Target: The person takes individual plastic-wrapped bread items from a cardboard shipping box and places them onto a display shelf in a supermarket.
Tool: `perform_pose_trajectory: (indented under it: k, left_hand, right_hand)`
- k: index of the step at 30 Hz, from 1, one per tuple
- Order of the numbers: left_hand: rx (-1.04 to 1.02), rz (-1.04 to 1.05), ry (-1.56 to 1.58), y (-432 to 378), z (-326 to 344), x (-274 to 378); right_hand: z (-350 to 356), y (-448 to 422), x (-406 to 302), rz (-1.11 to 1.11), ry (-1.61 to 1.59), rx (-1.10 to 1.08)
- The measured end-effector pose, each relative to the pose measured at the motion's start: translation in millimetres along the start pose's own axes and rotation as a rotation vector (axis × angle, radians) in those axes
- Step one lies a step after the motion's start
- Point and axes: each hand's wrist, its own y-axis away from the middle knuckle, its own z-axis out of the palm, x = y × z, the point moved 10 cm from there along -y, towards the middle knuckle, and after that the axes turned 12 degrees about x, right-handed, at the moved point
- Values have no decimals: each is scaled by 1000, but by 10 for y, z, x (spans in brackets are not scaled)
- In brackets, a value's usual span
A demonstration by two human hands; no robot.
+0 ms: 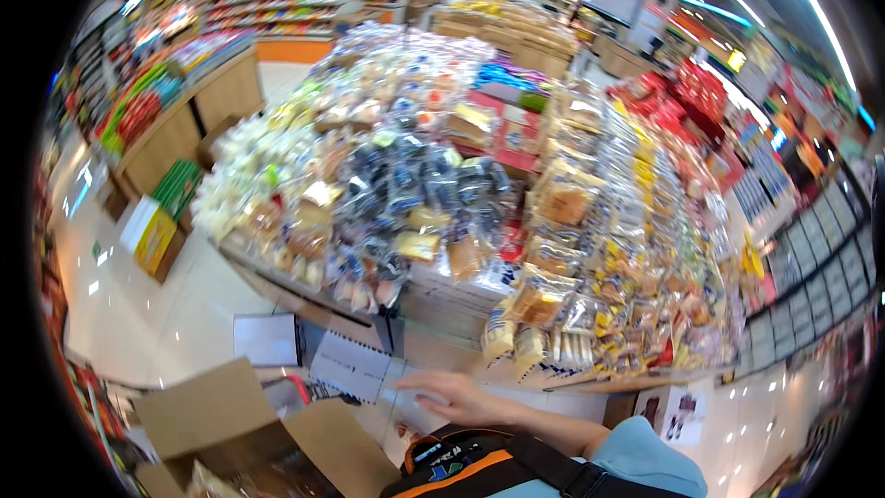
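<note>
My right hand (pixel 442 394) hangs in the air in front of my body, its fingers a little apart and nothing in them. It is nearest to the front of a display table heaped with bagged bread (pixel 546 294) and dark plastic packs (pixel 415 176). Left of the hand stands an open cardboard box (pixel 214 408) with its flaps up. Clear plastic packs (pixel 207 481) show inside it. My left hand is out of view.
A red-handled cart (pixel 297 387) partly shows behind the box. White sheets or boxes (pixel 349 363) lie low by the display. A green crate (pixel 176 187) and a yellow-white carton (pixel 148 228) stand at left. A black wire rack (pixel 816 277) is at right.
</note>
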Motion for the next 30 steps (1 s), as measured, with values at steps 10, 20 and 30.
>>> perform_pose_trajectory:
  k: [10, 20, 30]
  left_hand:
    - [-686, -292, -557, 3095, 1770, -1652]
    - [-1397, -162, -690, 4819, 2730, -2174]
    - [-965, -100, -733, 4097, 2265, -1953]
  right_hand:
    - [470, -9, 59, 260, -740, 17]
    - [-3592, -398, 636, 142, -372, 1077]
    - [-6020, -872, 1672, 225, 42, 1130]
